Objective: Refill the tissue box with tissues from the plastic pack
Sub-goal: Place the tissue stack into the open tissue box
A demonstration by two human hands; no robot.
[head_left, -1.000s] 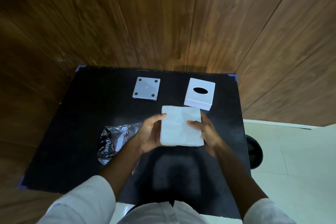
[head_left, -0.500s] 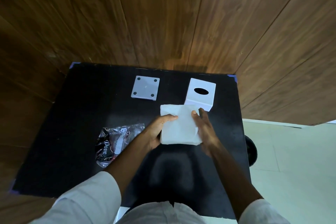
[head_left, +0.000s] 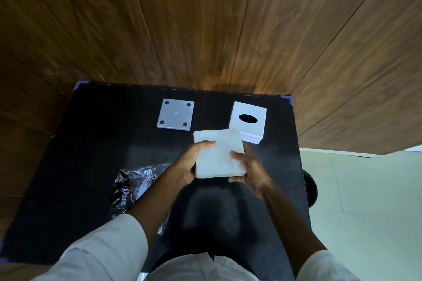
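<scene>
A white stack of tissues is held above the black table, gripped on its left side by my left hand and on its right side by my right hand. My right thumb presses on the top sheet, which is creased there. The white tissue box, with an oval slot on top, stands just beyond the stack at the back right. Its flat white base plate, with four dark dots, lies to the left of it. The empty dark plastic pack lies crumpled under my left forearm.
A wooden panel wall rises right behind the table. Pale floor tiles lie to the right, with a dark round object beside the table's right edge. Blue tape marks the table corners.
The tissue stack stayed between both hands. My right thumb has slid down the top sheet and creased it, and my left thumb now lies across the stack's upper left.
</scene>
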